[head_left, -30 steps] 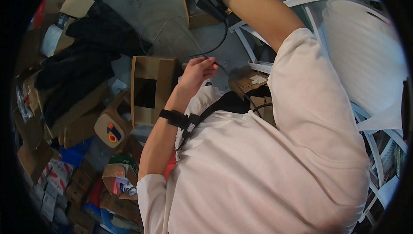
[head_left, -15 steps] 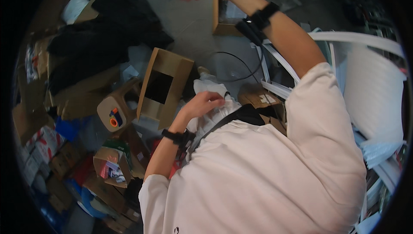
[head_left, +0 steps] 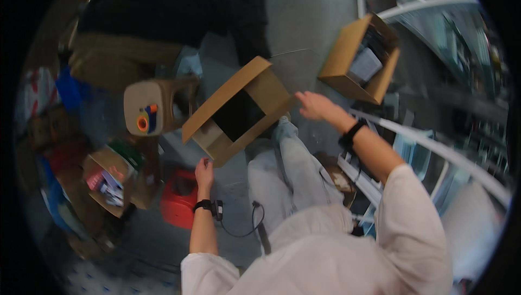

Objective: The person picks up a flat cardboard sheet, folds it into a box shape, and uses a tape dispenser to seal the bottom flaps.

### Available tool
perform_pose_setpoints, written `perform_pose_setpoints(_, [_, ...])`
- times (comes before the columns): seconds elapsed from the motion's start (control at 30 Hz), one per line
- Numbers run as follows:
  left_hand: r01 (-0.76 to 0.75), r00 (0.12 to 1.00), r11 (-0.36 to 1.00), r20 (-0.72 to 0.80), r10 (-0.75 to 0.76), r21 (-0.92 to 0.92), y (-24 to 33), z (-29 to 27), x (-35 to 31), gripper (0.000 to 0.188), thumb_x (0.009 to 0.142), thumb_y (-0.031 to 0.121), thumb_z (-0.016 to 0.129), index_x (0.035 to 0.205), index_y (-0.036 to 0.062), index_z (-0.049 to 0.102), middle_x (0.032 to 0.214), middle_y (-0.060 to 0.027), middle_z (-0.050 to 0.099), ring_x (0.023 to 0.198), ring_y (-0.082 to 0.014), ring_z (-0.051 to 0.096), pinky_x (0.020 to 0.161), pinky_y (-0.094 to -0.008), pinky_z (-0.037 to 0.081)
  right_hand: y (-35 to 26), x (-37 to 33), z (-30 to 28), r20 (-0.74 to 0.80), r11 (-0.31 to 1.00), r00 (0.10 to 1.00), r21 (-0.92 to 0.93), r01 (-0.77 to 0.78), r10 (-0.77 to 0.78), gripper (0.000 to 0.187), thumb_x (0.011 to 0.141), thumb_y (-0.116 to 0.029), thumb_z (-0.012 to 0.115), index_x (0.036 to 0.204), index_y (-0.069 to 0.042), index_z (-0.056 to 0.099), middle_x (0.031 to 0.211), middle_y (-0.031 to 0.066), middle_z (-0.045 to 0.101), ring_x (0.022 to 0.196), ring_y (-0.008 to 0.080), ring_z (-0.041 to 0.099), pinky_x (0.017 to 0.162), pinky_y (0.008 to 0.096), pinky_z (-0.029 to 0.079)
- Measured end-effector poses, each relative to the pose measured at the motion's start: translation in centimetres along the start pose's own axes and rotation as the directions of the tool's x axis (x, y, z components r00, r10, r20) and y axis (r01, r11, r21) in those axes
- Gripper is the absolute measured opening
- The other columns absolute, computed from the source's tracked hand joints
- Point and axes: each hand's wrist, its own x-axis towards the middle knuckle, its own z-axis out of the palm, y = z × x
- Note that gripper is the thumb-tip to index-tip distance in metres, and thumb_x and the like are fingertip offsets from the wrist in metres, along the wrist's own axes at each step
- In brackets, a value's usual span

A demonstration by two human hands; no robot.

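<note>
Reaching with both bare hands to the box (head_left: 225,98), oblong and open-topped, made of smooth tan cardboard with crisp, straight rims and a dark, square hollow, set askew just ahead of the legs (head_left: 298,178). Bringing the right hand (head_left: 313,105) to the far right corner with fingers bent and bunched; cannot tell through the blur whether pinching the cardboard or only touching it. Holding the left hand (head_left: 204,175) at the nearest corner with fingers curled and drawn together; cannot tell whether clasping the edge. Wearing black straps (head_left: 351,134) on both wrists, with a thin, looping cable (head_left: 240,236) near the left one, and a loose white shirt (head_left: 336,265). To the left, a stool (head_left: 137,95) of beige plastic with rounded corners, bearing an orange and blue tape roll (head_left: 144,122); nearer, a glossy red tub (head_left: 172,208) and a carton (head_left: 108,158) of small pink and white packets (head_left: 106,185). Beyond, slack black cloth (head_left: 184,7). Ahead on the right, a second box (head_left: 339,59) with a pale, rounded piece (head_left: 366,66) inside. Underneath, a smooth grey floor (head_left: 301,13); along the right, long white frames (head_left: 434,151) and a blurred, puffy white roll (head_left: 471,235).
</note>
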Motion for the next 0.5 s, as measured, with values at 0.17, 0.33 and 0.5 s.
perform_pose_setpoints(0.17, [-0.044,0.989,0.968,-0.124,0.077,0.248,-0.7,5.6,1.8,0.039,0.1,0.029,0.055,0.127,0.0021,0.063,0.134,-0.0183,0.061,0.132,-0.0375,0.051,0.115,-0.0507,0.035,-4.1,6.6,10.7,-0.245,0.928,0.906,-0.233,0.291,-0.345,0.046,0.092,-0.026,0.062,0.133,-0.005,0.058,0.122,0.0185,0.061,0.121,0.0357,0.057,0.109,0.0487,0.043])
perform_pose_setpoints(0.33, [0.052,0.979,0.967,-0.205,0.0,0.248,-0.5,11.2,-0.1,0.037,0.101,0.028,0.056,0.129,0.0053,0.063,0.141,-0.0148,0.057,0.137,-0.0343,0.048,0.12,-0.0575,0.025,-4.7,8.8,14.9,-0.351,0.917,0.863,-0.296,0.267,-0.365,0.037,0.096,-0.029,0.06,0.125,-0.006,0.063,0.12,0.012,0.064,0.124,0.03,0.056,0.114,0.0495,0.034])
perform_pose_setpoints(0.5, [-0.064,0.888,0.948,-0.416,0.197,0.311,-0.7,12.7,2.0,0.054,0.101,0.031,0.06,0.151,0.0119,0.049,0.156,-0.0175,0.042,0.148,-0.0404,0.033,0.121,-0.0597,0.022,-3.9,12.0,15.5,-0.383,0.891,0.817,-0.321,0.32,-0.431,0.032,0.097,-0.029,0.059,0.12,-0.007,0.066,0.116,0.0121,0.065,0.119,0.0309,0.058,0.112,0.0481,0.037])
